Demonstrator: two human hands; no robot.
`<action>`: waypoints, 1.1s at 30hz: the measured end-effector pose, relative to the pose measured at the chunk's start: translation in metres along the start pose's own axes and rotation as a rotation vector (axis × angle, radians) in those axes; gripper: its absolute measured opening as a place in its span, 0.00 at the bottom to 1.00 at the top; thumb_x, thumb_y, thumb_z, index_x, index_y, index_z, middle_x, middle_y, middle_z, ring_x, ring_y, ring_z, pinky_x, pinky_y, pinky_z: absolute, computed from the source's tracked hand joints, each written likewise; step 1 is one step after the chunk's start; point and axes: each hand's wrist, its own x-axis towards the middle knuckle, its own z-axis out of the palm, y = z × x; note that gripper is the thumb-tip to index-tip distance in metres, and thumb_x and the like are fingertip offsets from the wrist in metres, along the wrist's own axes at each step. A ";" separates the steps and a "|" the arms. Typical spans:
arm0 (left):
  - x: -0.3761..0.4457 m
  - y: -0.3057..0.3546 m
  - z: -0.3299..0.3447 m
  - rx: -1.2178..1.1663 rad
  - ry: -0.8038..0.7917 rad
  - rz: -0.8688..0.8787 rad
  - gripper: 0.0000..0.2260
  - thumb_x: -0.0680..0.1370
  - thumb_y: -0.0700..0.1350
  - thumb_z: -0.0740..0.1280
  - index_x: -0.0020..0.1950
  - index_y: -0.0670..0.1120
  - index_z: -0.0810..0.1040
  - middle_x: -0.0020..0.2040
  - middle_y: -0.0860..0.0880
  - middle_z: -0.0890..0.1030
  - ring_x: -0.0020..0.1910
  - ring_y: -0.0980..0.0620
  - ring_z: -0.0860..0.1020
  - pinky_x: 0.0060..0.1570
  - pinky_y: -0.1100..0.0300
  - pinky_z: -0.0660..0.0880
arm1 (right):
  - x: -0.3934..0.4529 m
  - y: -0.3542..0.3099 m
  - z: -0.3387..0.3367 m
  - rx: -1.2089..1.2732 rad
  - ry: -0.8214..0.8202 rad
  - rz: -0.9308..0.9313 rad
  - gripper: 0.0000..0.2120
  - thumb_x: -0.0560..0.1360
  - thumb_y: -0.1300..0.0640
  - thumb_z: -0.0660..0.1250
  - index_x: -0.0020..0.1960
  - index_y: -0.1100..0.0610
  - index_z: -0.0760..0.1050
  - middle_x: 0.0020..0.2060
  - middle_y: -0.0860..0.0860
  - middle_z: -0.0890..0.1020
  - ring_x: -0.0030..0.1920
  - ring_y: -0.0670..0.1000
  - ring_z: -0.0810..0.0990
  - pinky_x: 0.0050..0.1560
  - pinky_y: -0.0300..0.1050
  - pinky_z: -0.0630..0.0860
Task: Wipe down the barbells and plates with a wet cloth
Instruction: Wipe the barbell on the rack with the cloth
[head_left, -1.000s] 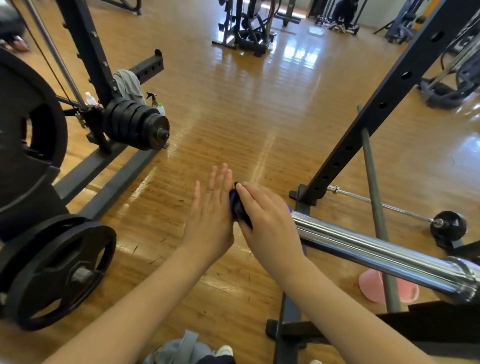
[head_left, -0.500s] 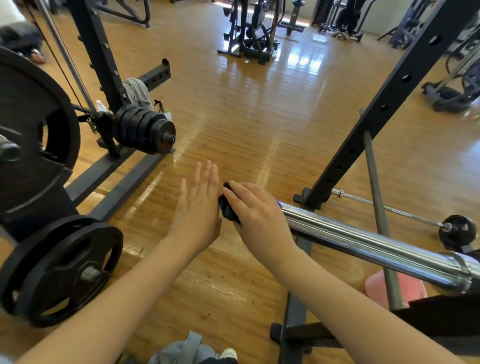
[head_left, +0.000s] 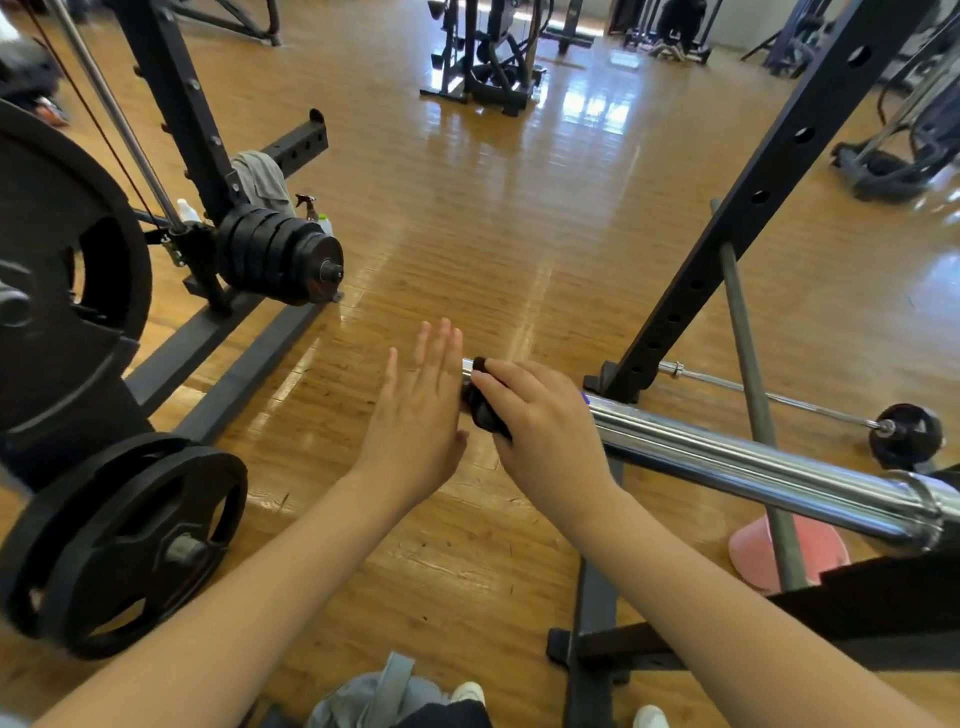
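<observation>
A thick chrome barbell sleeve (head_left: 753, 457) runs from the right edge toward the middle of the view. My right hand (head_left: 545, 431) is closed over a dark cloth (head_left: 480, 410) wrapped around the sleeve's free end, where a bit of bare chrome tip shows. My left hand (head_left: 421, 410) is flat with its fingers straight, its palm against the end of the sleeve and the cloth. Black plates (head_left: 130, 545) hang on pegs at the left, with a stack of smaller plates (head_left: 280, 254) farther back.
A black rack upright (head_left: 769, 192) slants up on the right, its base beside the sleeve. A thin barbell (head_left: 779, 400) with a small plate lies on the wooden floor behind. A pink cone (head_left: 789, 551) sits under the sleeve. Spray bottles (head_left: 314, 210) and a grey towel (head_left: 262, 179) stand by the left rack.
My right hand with the cloth has slid slightly back along the sleeve, baring the chrome tip. My left hand stays flat at the end. The camera has tilted a little.
</observation>
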 end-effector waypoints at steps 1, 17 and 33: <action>0.001 0.000 -0.001 0.019 -0.006 -0.001 0.44 0.78 0.52 0.63 0.69 0.42 0.27 0.70 0.46 0.28 0.70 0.49 0.29 0.68 0.52 0.32 | -0.009 0.005 -0.003 -0.020 0.016 0.015 0.19 0.63 0.69 0.75 0.53 0.63 0.81 0.51 0.56 0.82 0.50 0.58 0.81 0.48 0.52 0.78; 0.016 0.020 0.000 0.019 0.069 0.110 0.34 0.80 0.42 0.58 0.76 0.39 0.38 0.78 0.43 0.41 0.75 0.44 0.36 0.71 0.52 0.35 | -0.019 0.008 -0.004 0.032 0.072 0.162 0.16 0.70 0.63 0.68 0.57 0.60 0.80 0.54 0.58 0.81 0.54 0.59 0.80 0.54 0.55 0.77; 0.018 0.017 0.007 0.063 0.114 0.136 0.45 0.69 0.46 0.74 0.76 0.35 0.51 0.76 0.38 0.54 0.76 0.39 0.49 0.72 0.48 0.44 | -0.030 0.025 -0.016 0.005 0.062 0.053 0.21 0.63 0.70 0.76 0.55 0.64 0.80 0.52 0.57 0.82 0.51 0.60 0.80 0.52 0.53 0.75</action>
